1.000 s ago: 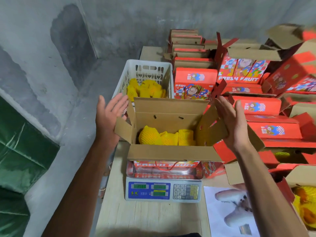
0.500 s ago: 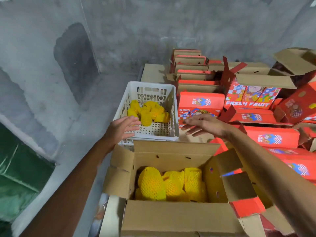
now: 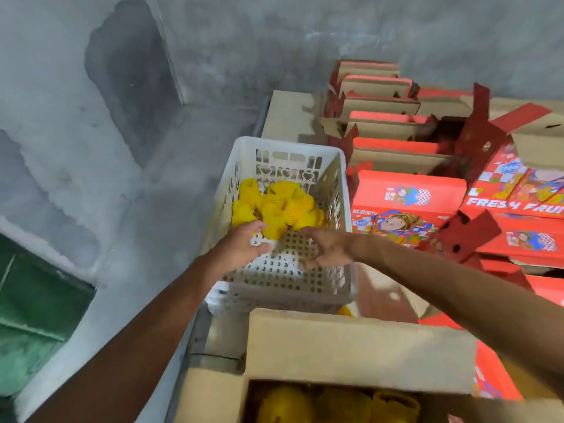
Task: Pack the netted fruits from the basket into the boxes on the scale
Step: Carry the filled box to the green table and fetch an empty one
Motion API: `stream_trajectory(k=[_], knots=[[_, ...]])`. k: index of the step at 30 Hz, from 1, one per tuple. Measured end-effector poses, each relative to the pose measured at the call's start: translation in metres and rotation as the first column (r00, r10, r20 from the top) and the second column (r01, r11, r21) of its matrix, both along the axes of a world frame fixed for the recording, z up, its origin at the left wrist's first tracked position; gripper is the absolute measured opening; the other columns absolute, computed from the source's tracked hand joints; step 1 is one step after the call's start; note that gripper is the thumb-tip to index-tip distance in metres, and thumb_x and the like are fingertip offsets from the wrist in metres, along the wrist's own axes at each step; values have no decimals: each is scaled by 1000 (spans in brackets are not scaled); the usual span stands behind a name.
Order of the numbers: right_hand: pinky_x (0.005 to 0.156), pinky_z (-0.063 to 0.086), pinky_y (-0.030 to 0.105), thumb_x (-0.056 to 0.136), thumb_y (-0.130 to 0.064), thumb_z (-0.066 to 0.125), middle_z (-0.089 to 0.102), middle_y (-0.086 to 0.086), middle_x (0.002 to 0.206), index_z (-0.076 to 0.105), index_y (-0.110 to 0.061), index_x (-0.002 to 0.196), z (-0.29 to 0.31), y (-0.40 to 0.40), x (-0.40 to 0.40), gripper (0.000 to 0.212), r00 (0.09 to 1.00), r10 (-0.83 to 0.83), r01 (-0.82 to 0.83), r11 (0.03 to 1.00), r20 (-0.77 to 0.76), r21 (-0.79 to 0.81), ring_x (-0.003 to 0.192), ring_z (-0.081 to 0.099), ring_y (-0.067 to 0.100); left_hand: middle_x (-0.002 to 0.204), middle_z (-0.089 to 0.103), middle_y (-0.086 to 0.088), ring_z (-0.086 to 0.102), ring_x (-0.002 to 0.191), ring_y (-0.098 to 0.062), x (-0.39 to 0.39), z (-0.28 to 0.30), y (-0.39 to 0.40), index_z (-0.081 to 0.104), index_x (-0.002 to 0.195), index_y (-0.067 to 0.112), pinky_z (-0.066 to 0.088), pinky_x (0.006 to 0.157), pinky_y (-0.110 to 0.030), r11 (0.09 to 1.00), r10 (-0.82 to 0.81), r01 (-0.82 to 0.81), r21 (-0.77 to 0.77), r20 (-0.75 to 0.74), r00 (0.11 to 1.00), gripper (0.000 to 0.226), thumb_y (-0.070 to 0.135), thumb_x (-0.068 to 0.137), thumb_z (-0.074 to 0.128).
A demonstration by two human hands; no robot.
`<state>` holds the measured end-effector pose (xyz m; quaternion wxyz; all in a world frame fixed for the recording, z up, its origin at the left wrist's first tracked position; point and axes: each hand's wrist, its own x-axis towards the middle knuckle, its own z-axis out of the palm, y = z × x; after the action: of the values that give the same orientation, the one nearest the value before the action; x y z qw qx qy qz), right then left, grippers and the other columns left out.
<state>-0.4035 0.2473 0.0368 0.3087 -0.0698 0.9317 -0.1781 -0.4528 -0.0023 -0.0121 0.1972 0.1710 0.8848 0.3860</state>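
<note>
Grey wall behind; both hands' grips in basket [image 3: 343,215], seemingly loose, touching netted fruits [image 3: 274,206].

Open box [image 3: 360,346] cut off below

A rough grey concrete wall [image 3: 305,41] fills the background, with a darker damp-looking patch [image 3: 131,71] at upper left. The grey floor [image 3: 146,215] runs below it. A green sheet [image 3: 33,315] lies at lower left. Stacked red cartons [image 3: 406,193] crowd the right side.
</note>
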Motion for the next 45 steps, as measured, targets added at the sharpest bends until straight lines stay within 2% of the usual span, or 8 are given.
stream_trajectory(k=[6, 15, 21, 27, 32, 36, 41, 45], knots=[[115, 41, 49, 87, -58, 72, 29, 5, 166, 8, -28, 164, -26, 1, -57, 104, 995, 103, -98, 968, -10, 229, 148, 38, 30, 158, 37, -2, 51, 130, -21, -45, -39, 28, 41, 152, 30, 51, 94, -31, 997, -23, 22, -70, -1, 1000, 68, 35, 93, 74], [102, 49, 52, 89, -46, 74, 20, 13, 161, 9, -18, 161, -90, -19, -138, 101, 966, 111, 10, 885, -232, 465, 140, 38, 40, 159, 21, 1, 33, 145, -26, -94, -76, 70, 26, 156, 23, 41, 113, -45, 933, -80, 32, -359, -119, 990, 87, 40, 88, 77], [105, 46, 49, 88, -33, 77, 26, 12, 154, 18, -18, 156, -123, -20, -157, 90, 945, 62, 104, 875, -322, 473, 140, 30, 39, 145, 30, -14, 43, 129, -32, -105, -97, 88, 30, 143, 11, 40, 109, -37, 838, -193, -45, -545, -371, 908, 87, 40, 81, 82], [106, 44, 49, 87, -47, 75, 32, 11, 149, 24, -19, 153, -114, -16, -141, 88, 916, 15, 154, 909, -401, 387, 136, 37, 38, 143, 32, -15, 46, 124, -33, -99, -102, 95, 30, 140, 11, 47, 103, -38, 817, -160, -117, -565, -416, 895, 86, 35, 79, 84], [95, 52, 49, 85, -54, 67, 39, 11, 136, 33, -17, 143, -70, -11, -114, 77, 846, -224, 290, 955, -484, 66, 122, 52, 37, 129, 35, -5, 47, 113, -29, -97, -69, 82, 28, 137, 17, 46, 86, -39, 954, 52, -147, -262, -338, 940, 94, 48, 67, 82], [89, 52, 39, 82, -56, 71, 52, 13, 138, 38, -11, 145, -19, -8, -92, 84, 772, -524, 457, 851, -359, -260, 114, 59, 32, 126, 32, 11, 50, 96, -20, -68, -23, 63, 13, 140, 48, 44, 69, -34, 957, 288, -284, 54, -93, 953, 97, 63, 63, 70], [78, 64, 46, 95, -50, 63, 62, 9, 128, 34, -25, 152, 47, -17, -40, 68, 773, -623, 481, 696, -117, -533, 103, 69, 29, 130, 57, -5, 68, 93, -25, -10, 42, 35, 53, 89, 71, 59, 57, -26, 875, 211, -357, 327, 405, 889, 24, 71, 65, 55], [53, 60, 35, 95, -53, 65, 72, 10, 93, 45, -27, 142, 101, -32, 22, 57, 781, -624, 481, 608, -5, -632, 60, 68, 25, 114, 68, -8, 68, 85, -24, 46, 89, 16, 60, 111, 52, 57, 80, -41, 812, 82, -332, 480, 469, 879, 57, 59, 58, 83]])
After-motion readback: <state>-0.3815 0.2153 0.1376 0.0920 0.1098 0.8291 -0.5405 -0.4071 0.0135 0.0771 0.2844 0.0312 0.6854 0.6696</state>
